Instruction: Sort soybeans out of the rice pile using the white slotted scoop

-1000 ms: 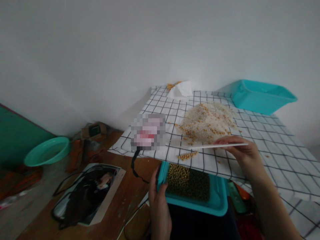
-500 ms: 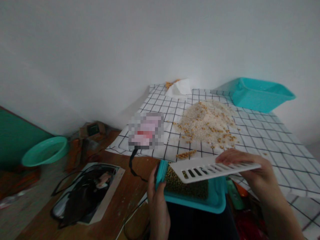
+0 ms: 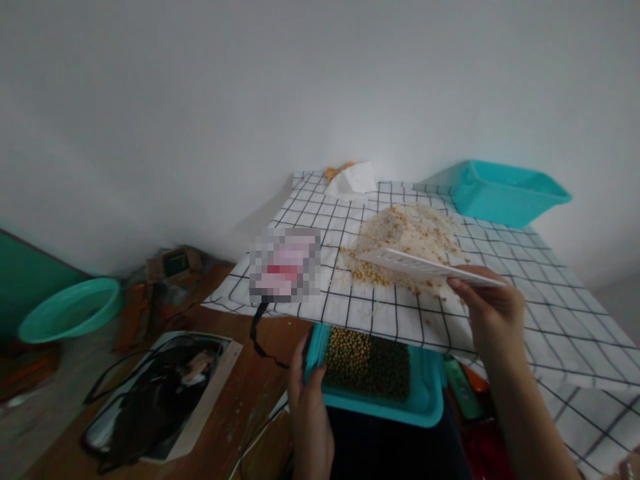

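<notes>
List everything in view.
Checked tablecloth: one, white and black, centre.
Grain heap: one, cream, on tablecloth.
Slotted panel: one, white, over heap.
Tray: one, turquoise, by tablecloth's near edge.
Yellow beans: many, yellow, heap and tray.
Dark beans: many, blackish green, tray.
Bin: one, turquoise, far right.
Paper: one, white, tablecloth's far edge.
Tan item: one, tan, behind paper.
Pixelated item: one, pinkish, tablecloth's left.
Strap: one, black, below pixelated item.
Apparent bag: one, black, lower left.
Wooden surface: one, brown, lower left.
Basin: one, mint, far left.
Box: one, brown, left of tablecloth.
Clutter: several, green, orange, red, lower right.
Wall: one, grey, behind.
Left hand: one, gripping tray.
Right hand: one, gripping panel.
</notes>
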Demonstrator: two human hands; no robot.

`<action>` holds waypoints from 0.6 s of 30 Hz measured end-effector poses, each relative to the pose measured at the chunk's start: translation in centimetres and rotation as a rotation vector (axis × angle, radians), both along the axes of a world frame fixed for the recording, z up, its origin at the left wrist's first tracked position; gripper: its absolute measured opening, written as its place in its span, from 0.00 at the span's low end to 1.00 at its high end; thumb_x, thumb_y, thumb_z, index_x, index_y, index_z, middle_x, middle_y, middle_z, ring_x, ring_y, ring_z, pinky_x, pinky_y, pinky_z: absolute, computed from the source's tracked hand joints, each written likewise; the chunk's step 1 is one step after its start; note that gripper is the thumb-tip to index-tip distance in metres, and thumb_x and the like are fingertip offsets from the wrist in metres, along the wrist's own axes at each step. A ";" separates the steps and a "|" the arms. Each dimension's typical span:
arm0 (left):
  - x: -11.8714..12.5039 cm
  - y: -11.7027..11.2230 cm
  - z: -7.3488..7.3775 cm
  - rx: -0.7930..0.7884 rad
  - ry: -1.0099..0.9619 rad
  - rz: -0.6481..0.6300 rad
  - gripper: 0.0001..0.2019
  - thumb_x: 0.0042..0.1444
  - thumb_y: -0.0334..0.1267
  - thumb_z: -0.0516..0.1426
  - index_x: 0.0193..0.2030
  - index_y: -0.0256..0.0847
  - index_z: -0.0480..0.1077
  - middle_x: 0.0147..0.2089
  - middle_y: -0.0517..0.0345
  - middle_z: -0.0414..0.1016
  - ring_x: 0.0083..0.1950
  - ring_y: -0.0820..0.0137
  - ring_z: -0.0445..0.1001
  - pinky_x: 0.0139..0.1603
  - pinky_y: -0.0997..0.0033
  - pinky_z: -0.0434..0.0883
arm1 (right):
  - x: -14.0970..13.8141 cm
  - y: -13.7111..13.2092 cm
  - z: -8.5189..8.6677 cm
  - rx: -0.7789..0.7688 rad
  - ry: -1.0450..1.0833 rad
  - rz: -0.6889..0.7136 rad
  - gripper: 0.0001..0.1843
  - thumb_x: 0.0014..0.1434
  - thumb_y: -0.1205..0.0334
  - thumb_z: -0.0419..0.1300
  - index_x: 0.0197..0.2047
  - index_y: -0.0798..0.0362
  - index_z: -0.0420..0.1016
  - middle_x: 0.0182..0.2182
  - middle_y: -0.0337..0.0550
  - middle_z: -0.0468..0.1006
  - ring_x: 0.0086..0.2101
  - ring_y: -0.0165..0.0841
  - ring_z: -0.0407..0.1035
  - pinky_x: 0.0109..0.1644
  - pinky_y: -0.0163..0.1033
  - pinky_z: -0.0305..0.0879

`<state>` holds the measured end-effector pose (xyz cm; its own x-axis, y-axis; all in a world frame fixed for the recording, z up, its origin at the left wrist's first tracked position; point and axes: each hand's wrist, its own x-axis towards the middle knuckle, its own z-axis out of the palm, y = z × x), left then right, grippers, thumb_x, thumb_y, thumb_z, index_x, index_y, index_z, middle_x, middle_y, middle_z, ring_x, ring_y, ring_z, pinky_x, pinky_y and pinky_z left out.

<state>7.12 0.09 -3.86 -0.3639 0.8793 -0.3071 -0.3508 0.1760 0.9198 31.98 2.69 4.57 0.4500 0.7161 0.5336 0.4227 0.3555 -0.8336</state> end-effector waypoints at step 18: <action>-0.2 0.2 1.0 -0.015 -0.029 -0.117 0.25 0.54 0.33 0.59 0.60 0.54 0.74 0.66 0.59 0.76 0.68 0.56 0.70 0.70 0.54 0.62 | 2.4 -2.3 0.5 0.001 0.064 -0.066 0.06 0.55 0.61 0.72 0.37 0.41 0.85 0.37 0.41 0.85 0.41 0.44 0.79 0.48 0.51 0.75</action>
<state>6.90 0.27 -2.86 -0.2497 0.9106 -0.3292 -0.3537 0.2308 0.9065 34.36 0.40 5.05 0.5297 0.6832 0.5027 0.3909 0.3294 -0.8595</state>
